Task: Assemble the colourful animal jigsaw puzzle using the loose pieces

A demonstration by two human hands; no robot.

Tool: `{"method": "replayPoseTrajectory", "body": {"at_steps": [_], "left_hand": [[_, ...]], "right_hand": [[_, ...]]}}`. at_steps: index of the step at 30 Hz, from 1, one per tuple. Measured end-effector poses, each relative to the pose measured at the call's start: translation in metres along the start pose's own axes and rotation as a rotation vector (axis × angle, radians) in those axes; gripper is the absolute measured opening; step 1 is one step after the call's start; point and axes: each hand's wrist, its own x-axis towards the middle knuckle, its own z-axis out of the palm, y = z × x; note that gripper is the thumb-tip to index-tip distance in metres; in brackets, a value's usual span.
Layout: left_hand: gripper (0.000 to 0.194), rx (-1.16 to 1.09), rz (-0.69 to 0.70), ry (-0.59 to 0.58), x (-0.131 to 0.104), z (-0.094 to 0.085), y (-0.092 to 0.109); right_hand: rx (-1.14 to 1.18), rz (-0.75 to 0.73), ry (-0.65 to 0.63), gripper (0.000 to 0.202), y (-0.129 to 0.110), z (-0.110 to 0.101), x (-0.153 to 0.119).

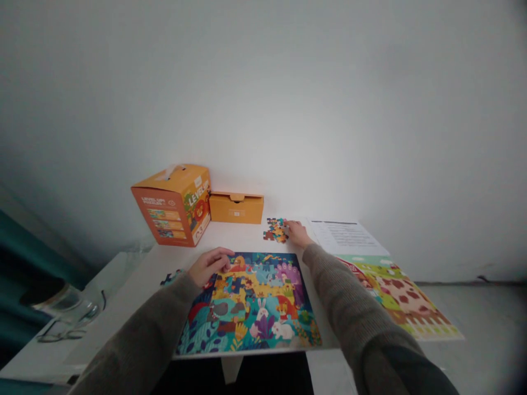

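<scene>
A mostly assembled animal puzzle [263, 307] lies in front of me, showing a rabbit, a lion and plants. My left hand [211, 265] rests at its upper left edge, fingers loosely bent and lying over the border. Beyond the puzzle's far right corner, my right hand [298, 233] reaches to a cluster of loose puzzle pieces [275, 230]. Its fingertips touch the right side of that cluster, and I see no piece lifted in them. A few more loose pieces [171, 277] lie left of the puzzle, partly hidden by my left wrist.
An orange puzzle box [171, 211] stands at the back left, beside a smaller yellow-orange box [236, 209]. On the right lie a printed sheet [349, 236] and a farm picture with a cow [405, 296]. A glass jar [68, 304] and eyeglasses [61, 332] are at the far left.
</scene>
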Motion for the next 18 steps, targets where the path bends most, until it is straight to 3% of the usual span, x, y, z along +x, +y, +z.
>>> {"method": "replayPoseTrajectory", "body": {"at_steps": [9, 18], "left_hand": [[0.039, 0.030, 0.037, -0.037, -0.002, 0.004, 0.005], [0.041, 0.008, -0.011, -0.037, -0.003, 0.005, 0.005]], "right_hand": [[-0.068, 0.071, 0.001, 0.026, -0.003, 0.005, 0.022], [-0.036, 0.174, -0.048, 0.041, 0.005, 0.001, 0.027]]}}
